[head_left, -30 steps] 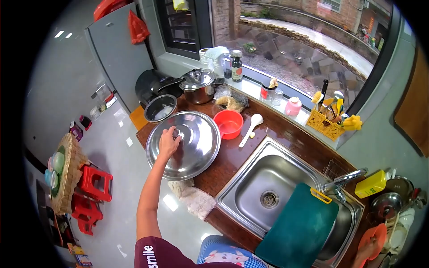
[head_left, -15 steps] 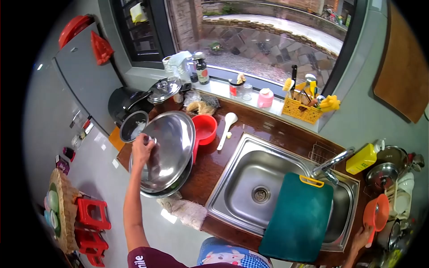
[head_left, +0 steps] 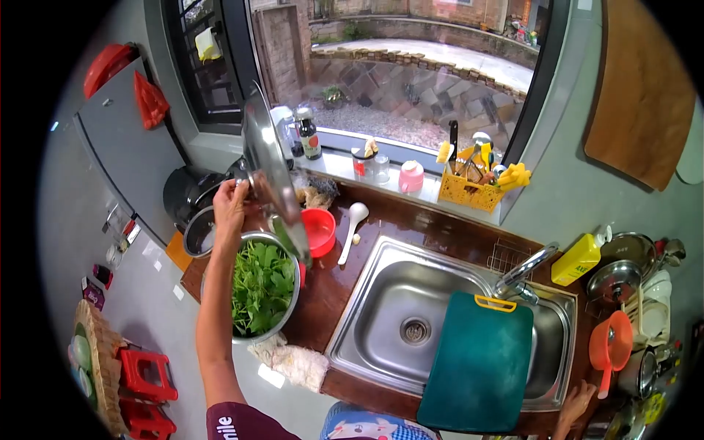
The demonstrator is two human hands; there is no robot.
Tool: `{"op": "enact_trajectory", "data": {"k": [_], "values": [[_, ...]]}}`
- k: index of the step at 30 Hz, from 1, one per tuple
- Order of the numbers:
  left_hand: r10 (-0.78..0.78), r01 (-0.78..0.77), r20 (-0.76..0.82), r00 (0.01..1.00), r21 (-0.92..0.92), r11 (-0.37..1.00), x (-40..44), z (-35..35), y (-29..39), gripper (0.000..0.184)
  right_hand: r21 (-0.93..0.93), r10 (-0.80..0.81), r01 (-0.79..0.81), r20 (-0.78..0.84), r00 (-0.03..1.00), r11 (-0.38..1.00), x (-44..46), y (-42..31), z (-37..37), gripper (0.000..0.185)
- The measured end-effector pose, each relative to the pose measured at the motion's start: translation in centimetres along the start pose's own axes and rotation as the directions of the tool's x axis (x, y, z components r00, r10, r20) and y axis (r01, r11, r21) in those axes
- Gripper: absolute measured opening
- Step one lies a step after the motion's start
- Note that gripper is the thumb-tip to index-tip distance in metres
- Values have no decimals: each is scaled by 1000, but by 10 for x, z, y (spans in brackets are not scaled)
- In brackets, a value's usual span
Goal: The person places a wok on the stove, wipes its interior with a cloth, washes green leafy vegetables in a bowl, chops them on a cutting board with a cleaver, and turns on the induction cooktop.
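My left hand [head_left: 232, 202] is closed on the knob of a large steel lid [head_left: 268, 154], which stands tilted nearly on edge. Below it sits a metal pot [head_left: 295, 297] filled with green leafy vegetables [head_left: 260, 286], partly hidden by my forearm. At the lower right, my right hand [head_left: 579, 400] is beside the sink's corner with fingers stretched out, holding nothing. Closest to it is an orange dipper [head_left: 612, 343] whose handle points down toward the hand, a small gap apart. A red plastic dipper [head_left: 320, 233] is just right of the lid.
A green cutting board [head_left: 480, 359] lies across the steel sink [head_left: 381, 315]. A white ladle [head_left: 353, 231] rests on the brown counter. A yellow utensil basket [head_left: 469, 192] and bottles line the sill. A cloth [head_left: 297, 364] hangs at the counter edge; pots and dishes crowd the right side.
The lid has risen off the pot and tipped upright in my left hand, exposing the green leaves. My right hand has come away from the orange dipper's handle.
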State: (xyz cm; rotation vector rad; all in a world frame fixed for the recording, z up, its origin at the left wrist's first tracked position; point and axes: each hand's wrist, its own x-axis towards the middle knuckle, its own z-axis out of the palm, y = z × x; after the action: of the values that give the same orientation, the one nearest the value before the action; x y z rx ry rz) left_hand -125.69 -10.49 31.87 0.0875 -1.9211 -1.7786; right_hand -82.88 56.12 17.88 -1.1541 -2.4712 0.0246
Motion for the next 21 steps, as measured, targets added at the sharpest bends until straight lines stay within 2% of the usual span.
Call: {"op": "enact_trajectory", "data": {"k": [2, 4, 5, 8, 10, 11, 13, 14, 15, 16, 17, 19, 20, 21], "values": [[-42, 46, 47, 998, -73, 996, 15, 22, 3, 22, 32, 20, -21, 10, 1000, 999, -7, -3, 3, 26], [8, -10, -17, 1000, -122, 992, 42, 42, -21, 25, 46, 56, -57, 29, 998, 997, -20, -11, -4, 27], [-8, 2, -37, 999, -148, 989, 60, 51, -40, 27, -26, -79, 79, 19, 997, 997, -31, -28, -25, 28], [-68, 55, -77, 995, -163, 985, 99, 76, -85, 31, 10, 55, -56, 87, 995, 998, -50, -15, -16, 25], [-40, 32, -164, 986, -51, 998, 109, 96, -96, 32, -96, 50, -41, 94, 994, 995, -64, -12, -13, 26], [51, 25, -255, 966, 285, 958, 112, 102, -98, 33, -158, 57, -39, 109, 992, 987, -75, -19, -23, 27], [50, 29, -264, 963, 290, 957, 115, 114, -104, 35, -248, 41, 1, 163, 986, 969, -89, -11, -25, 29], [48, 34, -268, 962, 293, 956, 117, 119, -109, 36, -215, 93, -55, 171, 981, 975, -99, -3, -20, 30], [31, 17, -244, 969, 193, 981, 145, 120, -155, 38, -185, 144, -109, 185, 972, 977, -107, 0, -21, 30], [35, 27, -268, 963, 227, 974, 145, 125, -158, 38, -155, 191, -162, 201, 961, 975, -111, -3, -24, 30], [42, 38, -293, 955, 263, 964, 143, 129, -160, 39, -120, 174, -157, 145, 974, 980, -119, -10, -29, 31], [33, 103, -355, 934, 357, 929, 131, 135, -148, 40, -158, 249, -221, 181, 952, 962, -124, -34, -42, 30], [14, 117, -356, 934, 345, 931, 138, 137, -163, 41, -177, 283, -250, 197, 939, 952, -123, -41, -46, 30], [18, 122, -363, 931, 358, 926, 130, 139, -147, 41, -184, 290, -252, 223, 931, 950, -123, -39, -43, 30]]}}
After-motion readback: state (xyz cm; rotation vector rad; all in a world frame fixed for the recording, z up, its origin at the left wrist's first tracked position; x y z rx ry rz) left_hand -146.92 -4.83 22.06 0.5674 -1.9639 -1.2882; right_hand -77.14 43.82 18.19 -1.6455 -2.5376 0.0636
